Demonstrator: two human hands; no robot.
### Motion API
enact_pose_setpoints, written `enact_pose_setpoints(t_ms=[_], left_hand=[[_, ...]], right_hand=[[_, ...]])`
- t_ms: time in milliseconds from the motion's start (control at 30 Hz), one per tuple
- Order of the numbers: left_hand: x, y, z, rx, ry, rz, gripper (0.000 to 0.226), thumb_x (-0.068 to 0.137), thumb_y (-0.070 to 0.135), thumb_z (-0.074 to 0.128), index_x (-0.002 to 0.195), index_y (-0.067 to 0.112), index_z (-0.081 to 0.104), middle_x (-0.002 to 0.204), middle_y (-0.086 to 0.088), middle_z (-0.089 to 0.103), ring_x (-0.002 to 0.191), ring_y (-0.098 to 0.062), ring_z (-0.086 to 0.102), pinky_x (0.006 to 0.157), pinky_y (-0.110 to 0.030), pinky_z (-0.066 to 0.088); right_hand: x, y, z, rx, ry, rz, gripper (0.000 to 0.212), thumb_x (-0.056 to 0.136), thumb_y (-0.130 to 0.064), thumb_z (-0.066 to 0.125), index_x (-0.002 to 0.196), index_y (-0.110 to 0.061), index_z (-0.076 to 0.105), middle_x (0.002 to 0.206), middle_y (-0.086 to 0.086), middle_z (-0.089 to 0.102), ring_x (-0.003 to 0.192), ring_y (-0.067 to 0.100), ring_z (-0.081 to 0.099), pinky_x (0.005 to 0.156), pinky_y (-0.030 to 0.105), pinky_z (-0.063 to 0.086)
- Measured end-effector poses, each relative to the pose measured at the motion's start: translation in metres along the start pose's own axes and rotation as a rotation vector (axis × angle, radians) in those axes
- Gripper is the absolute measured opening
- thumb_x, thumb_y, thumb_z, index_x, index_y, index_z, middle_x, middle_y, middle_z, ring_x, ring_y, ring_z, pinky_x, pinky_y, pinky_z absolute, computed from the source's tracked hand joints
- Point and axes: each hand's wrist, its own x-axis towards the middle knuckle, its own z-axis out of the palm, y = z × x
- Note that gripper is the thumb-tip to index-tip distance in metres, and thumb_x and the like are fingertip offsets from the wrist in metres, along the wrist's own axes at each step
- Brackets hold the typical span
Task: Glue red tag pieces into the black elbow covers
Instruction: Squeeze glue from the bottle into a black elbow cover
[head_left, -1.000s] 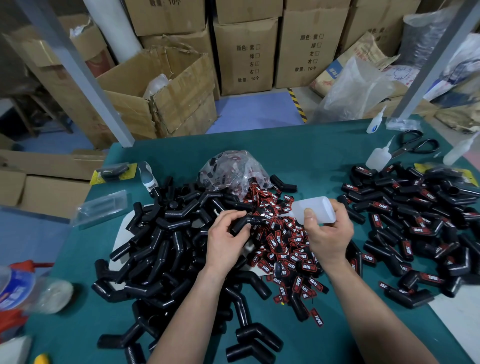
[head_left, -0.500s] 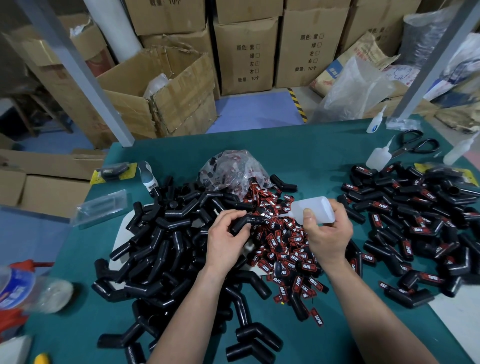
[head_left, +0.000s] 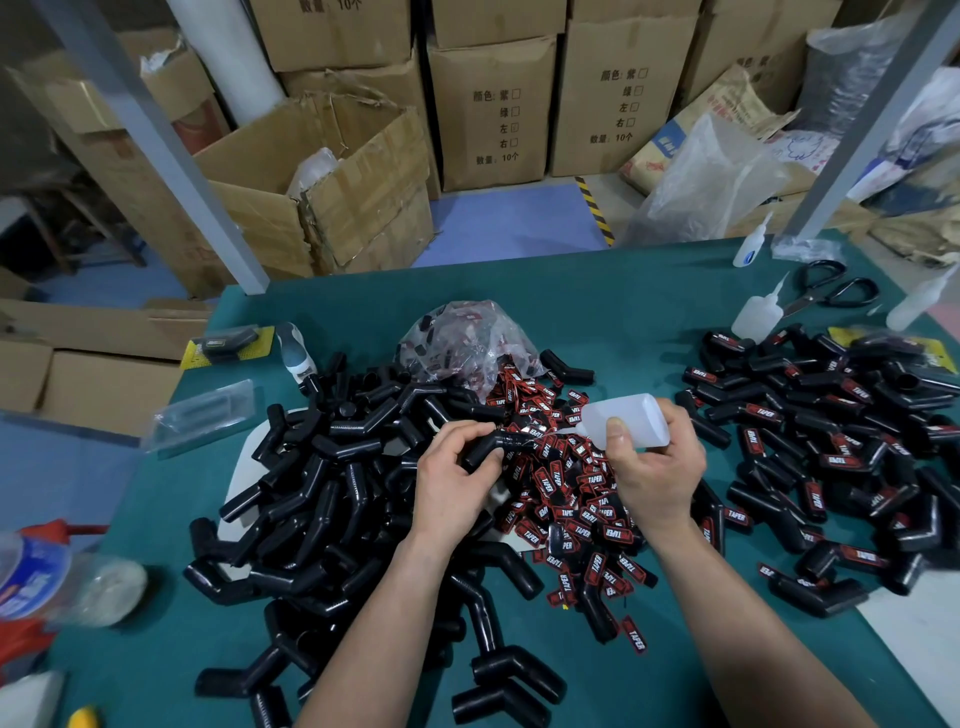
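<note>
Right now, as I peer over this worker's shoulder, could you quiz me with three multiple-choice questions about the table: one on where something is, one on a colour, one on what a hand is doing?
1. Where do the scissors lie?
A. On the table's far right, beyond the tagged covers
B. Inside a cardboard box
C. On the floor

2. What colour is the table cover?
A. Red
B. White
C. Teal green

3. What is the right hand doing?
A. Resting flat
B. Gripping a squeeze bottle, nozzle towards the black elbow cover held by the left hand
C. Cutting a bag

Answers:
1 A, the black handles show near the table's far right edge.
2 C, teal cloth shows between the piles.
3 B, the fingers curl round the white bottle.
</note>
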Motion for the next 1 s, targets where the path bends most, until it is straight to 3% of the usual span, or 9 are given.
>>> enact_pose_setpoints(t_ms=[133,400,567,733,867,1000], left_hand=[[-0.0001,0.0,0.0,-0.002,0.001,-0.003,0.039,0.088,0.007,0.081,0.106,0.04,0.073,0.113,0.024,0.066,0.108,0.002,0.066,0.084,-0.005,0.046],[-0.0004,0.0011,-0.0002,-0.002,-0.003,-0.006,0.041,0.088,0.008,0.081,0.104,0.044,0.072,0.113,0.025,0.066,0.105,0.003,0.066,0.079,-0.005,0.047],[-0.0006,0.001,0.0,-0.012,-0.01,-0.007,0.039,0.088,0.006,0.08,0.105,0.041,0.072,0.112,0.026,0.066,0.106,0.004,0.065,0.08,-0.004,0.047],[0.0002,-0.0016,-0.0002,-0.021,-0.018,-0.021,0.04,0.088,0.006,0.08,0.105,0.041,0.073,0.114,0.025,0.066,0.109,0.001,0.066,0.087,-0.007,0.048],[0.0009,-0.0043,0.0001,-0.015,-0.022,-0.013,0.042,0.087,0.005,0.08,0.105,0.042,0.073,0.115,0.024,0.066,0.113,-0.003,0.066,0.099,-0.016,0.049],[0.0013,-0.0056,0.0006,-0.008,-0.021,-0.016,0.043,0.087,0.006,0.08,0.105,0.045,0.072,0.115,0.024,0.066,0.113,-0.003,0.066,0.098,-0.016,0.05]], right_hand=[[0.0015,-0.0006,-0.0011,0.027,0.014,0.032,0.025,0.082,-0.027,0.066,0.097,-0.009,0.06,0.085,-0.02,0.056,0.073,-0.012,0.058,0.063,0.004,0.043],[-0.0006,0.0002,0.0008,0.002,-0.012,0.014,0.034,0.083,-0.027,0.066,0.094,0.005,0.062,0.084,-0.014,0.056,0.076,-0.012,0.058,0.064,0.003,0.042],[-0.002,-0.0002,0.0004,-0.015,0.013,-0.003,0.035,0.083,-0.026,0.066,0.092,0.007,0.062,0.081,0.0,0.056,0.07,0.004,0.053,0.064,0.003,0.042],[-0.0001,0.0009,-0.001,-0.002,0.023,0.004,0.034,0.083,-0.028,0.066,0.095,0.004,0.062,0.081,-0.014,0.057,0.067,0.005,0.055,0.061,0.009,0.044],[0.0018,0.0036,-0.0012,-0.004,0.045,0.02,0.037,0.081,-0.03,0.066,0.096,0.004,0.063,0.085,-0.021,0.057,0.073,-0.011,0.059,0.063,0.006,0.044],[0.0016,0.0057,-0.0015,-0.01,0.043,0.006,0.037,0.081,-0.03,0.066,0.096,0.004,0.063,0.085,-0.02,0.057,0.07,0.0,0.058,0.062,0.005,0.043]])
